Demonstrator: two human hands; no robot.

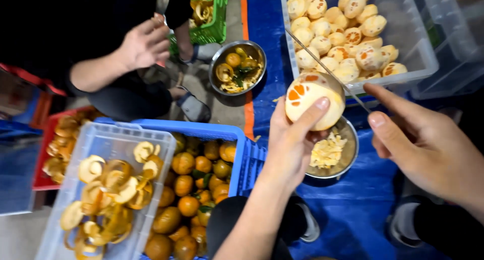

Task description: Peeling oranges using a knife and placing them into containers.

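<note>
Left hand (292, 139) grips peeled orange (312, 100) over bowl (348, 154), right hand (423, 144) pinches thin knife (322, 63); fruit likely soft, slippery, so cup it around the sides.

Floor (15, 235): grey, bare at lower left.
Tarp (353, 214): blue with an orange edge, spread on the floor.
On tarp: clear bin (418, 53) of peeled oranges; steel bowl (348, 159) of pith scraps; blue crate (242, 139) of whole oranges.
On floor: second bowl (222, 51) straddling the tarp edge; green crate (214, 30); red crate (40, 179) of peel.
</note>
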